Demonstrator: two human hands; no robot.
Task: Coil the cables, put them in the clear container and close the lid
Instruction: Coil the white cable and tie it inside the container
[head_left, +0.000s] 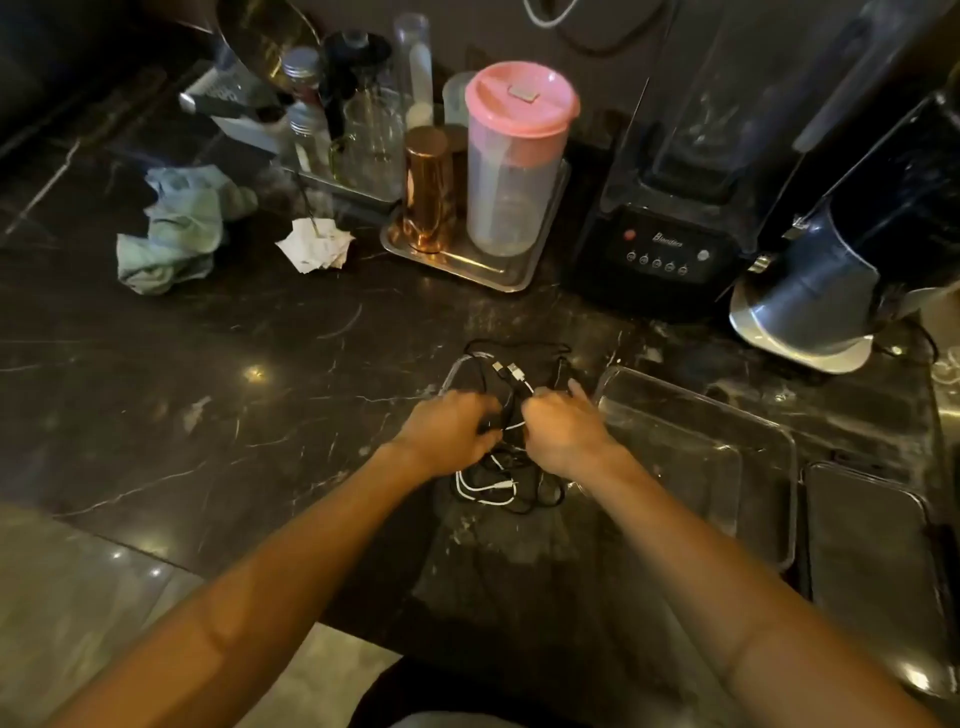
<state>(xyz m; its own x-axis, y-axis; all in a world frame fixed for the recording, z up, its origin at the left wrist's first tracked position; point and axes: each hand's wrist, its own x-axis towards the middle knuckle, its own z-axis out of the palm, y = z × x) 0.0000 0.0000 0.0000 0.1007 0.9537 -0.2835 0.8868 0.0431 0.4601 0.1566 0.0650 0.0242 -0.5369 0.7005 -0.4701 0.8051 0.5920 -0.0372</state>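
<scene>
A tangle of black and white cables (506, 374) lies on the dark marble counter, with USB plugs showing at its far side and loose white loops (485, 491) nearer me. My left hand (449, 434) and my right hand (563, 428) both grip strands in the middle of the tangle, knuckles up, close together. The clear container (779, 441) stands open just right of my right hand. Its clear lid (872, 561) lies flat further right.
Behind the cables stand a steel tray (498, 275) with a pink-lidded jug (511, 166) and a copper tumbler (426, 189), a black blender (670, 244) and a grinder (821, 296). Crumpled cloth (174, 228) and paper (317, 244) lie at left.
</scene>
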